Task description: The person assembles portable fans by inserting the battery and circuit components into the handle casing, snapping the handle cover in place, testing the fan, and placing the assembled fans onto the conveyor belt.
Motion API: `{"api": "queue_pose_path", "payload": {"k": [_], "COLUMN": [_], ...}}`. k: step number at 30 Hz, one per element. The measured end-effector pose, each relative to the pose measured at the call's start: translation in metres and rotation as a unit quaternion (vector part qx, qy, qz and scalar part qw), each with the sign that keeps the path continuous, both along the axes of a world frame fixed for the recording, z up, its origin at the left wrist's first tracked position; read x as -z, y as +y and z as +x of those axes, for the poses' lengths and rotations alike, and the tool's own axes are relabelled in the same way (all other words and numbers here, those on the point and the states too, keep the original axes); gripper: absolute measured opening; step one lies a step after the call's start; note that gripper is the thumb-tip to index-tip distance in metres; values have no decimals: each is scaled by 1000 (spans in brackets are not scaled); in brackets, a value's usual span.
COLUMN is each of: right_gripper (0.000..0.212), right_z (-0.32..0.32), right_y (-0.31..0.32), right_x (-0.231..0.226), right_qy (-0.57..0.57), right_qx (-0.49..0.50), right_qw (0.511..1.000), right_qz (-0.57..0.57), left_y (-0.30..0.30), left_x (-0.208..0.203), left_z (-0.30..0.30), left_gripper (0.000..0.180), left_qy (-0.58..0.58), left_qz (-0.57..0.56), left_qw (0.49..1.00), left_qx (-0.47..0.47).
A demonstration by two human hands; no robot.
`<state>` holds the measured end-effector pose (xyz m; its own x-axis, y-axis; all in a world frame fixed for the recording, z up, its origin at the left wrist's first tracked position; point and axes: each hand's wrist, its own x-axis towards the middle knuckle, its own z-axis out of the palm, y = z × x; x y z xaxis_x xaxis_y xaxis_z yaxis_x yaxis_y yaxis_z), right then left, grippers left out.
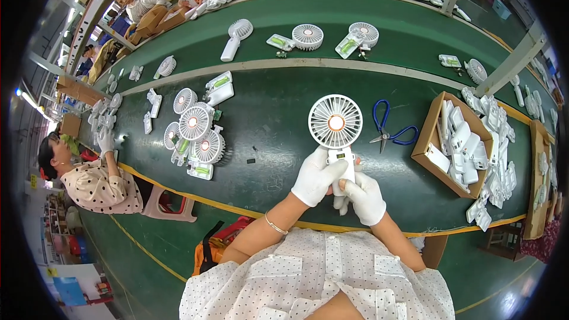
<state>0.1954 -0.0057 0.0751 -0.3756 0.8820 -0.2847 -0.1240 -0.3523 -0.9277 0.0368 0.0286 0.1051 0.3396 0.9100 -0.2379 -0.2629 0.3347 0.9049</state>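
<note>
A white handheld fan (335, 122) with a round slatted grille and an orange-ringed hub stands upright in front of me. My left hand (319, 178), in a white glove, wraps the top of its handle just under the grille. Lower down, my gloved right hand (363, 198) grips the same handle from the right, its thumb pressed on the front. A small dark display shows on the handle's neck. Right of the fan lie blue-handled cutters (385, 133), their jaws apart. To the left is a cluster of fan heads (195, 122) with opened handles and green cells.
An open cardboard box (422, 151) of white handle shells stands at right, with a heap of shells (501, 154) beyond it. Fans ride on the green conveyor (195, 47) ahead. A metal post (512, 62) rises at right. Co-workers sit at left and far left.
</note>
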Motion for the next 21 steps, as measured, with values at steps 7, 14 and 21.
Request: {"api": "queue_pose_path", "payload": {"k": [7, 14, 21], "right_gripper": [60, 48, 32], "right_z": [19, 22, 21], "right_y": [0, -7, -3], "right_x": [13, 19, 18], "right_qy": [284, 282, 223], "right_qx": [-5, 44, 28], "right_qw": [956, 951, 972], "right_qz": [-74, -115, -73], "left_y": [17, 126, 280], "left_x": [12, -18, 22], "left_z": [12, 99, 166], "left_gripper": [66, 56, 52], "left_qy": [-158, 263, 231], "left_qz": [0, 144, 284], "left_qw": [979, 950, 928], "left_qx": [132, 88, -71]}}
